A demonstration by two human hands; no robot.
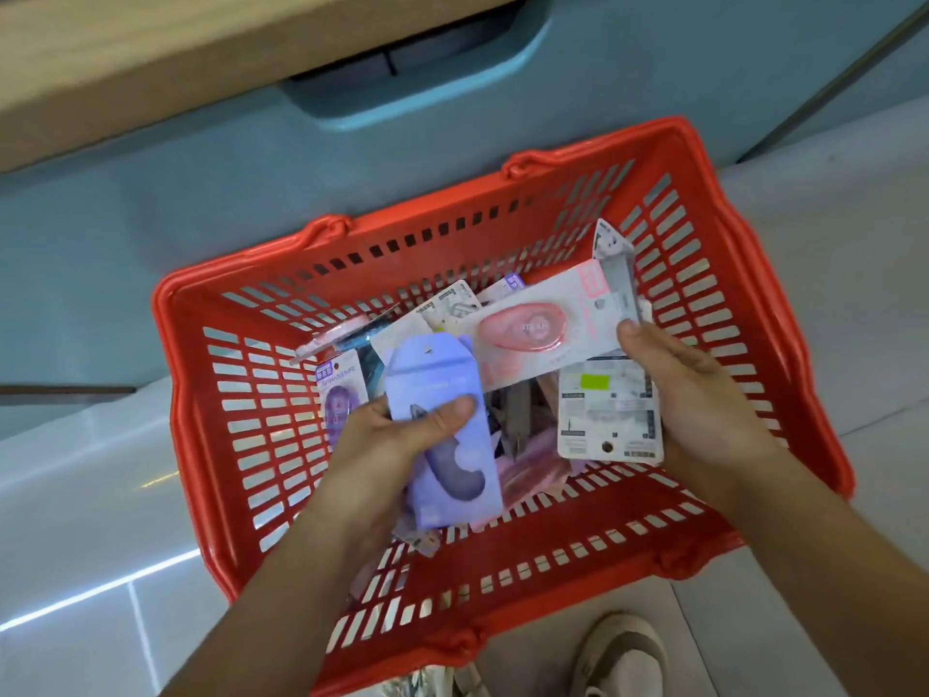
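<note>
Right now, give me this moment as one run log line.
left hand: grips purple pack | right hand: grips pink pack and white-backed pack | place: above red basket

Red slotted plastic shopping basket [432, 208] on glossy pale floor tiles [90, 520]. Behind the basket, a light-blue cabinet front [151, 233] with a recessed handle [417, 83], topped by a wooden counter edge [151, 57]. Inside the basket, against its left wall, a purple carded pack [338, 394]; on its bottom, pink packs [528, 475]. Just below the basket's near rim, a beige-and-white shoe [623, 656].
</note>
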